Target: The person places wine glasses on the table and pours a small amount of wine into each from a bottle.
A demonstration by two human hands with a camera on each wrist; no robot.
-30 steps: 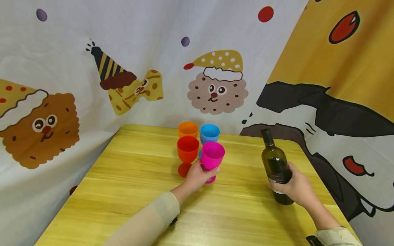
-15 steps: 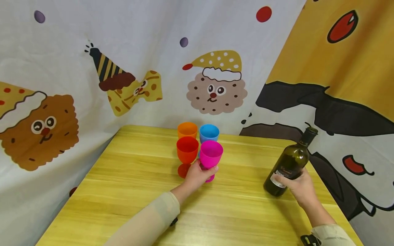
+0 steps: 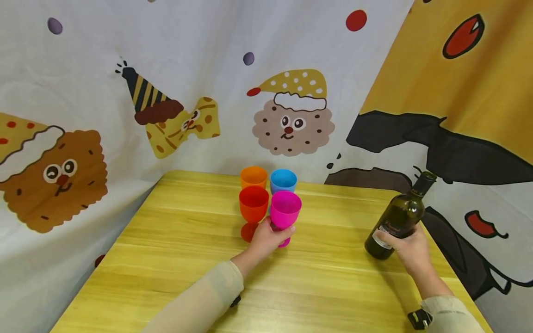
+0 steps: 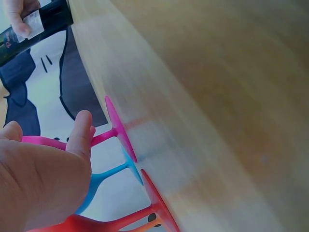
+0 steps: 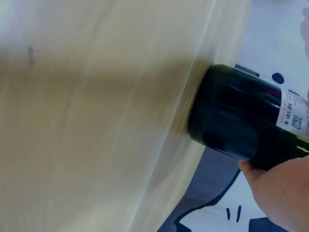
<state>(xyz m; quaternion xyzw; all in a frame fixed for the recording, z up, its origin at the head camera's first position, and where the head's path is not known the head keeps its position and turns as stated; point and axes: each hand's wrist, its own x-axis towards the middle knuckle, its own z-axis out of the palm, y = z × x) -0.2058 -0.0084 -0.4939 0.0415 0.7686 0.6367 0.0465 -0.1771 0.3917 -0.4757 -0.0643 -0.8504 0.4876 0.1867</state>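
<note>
In the head view my left hand (image 3: pixel 266 238) holds a magenta plastic goblet (image 3: pixel 285 209) by its stem, below the bowl. Its round foot (image 4: pixel 119 129) appears in the left wrist view, at or close to the tabletop. Beside it stands a red goblet (image 3: pixel 253 204), with an orange goblet (image 3: pixel 253 177) and a blue goblet (image 3: pixel 283 180) behind. My right hand (image 3: pixel 410 249) grips a dark green wine bottle (image 3: pixel 397 217) around its label. The bottle's neck leans to the right in the head view. Its base (image 5: pixel 207 106) is at or just above the table; contact is unclear.
Under everything lies a yellow wood-grain table (image 3: pixel 200 259). A cloth with cartoon prints (image 3: pixel 187 46) hangs behind its far edge and along both sides. The goblets form a tight cluster near the back middle.
The bottle's neck has swung from leaning left to leaning right, and the right hand has turned with it. Since half a second ago the bottle has moved slightly right and away. The left hand has barely moved.
</note>
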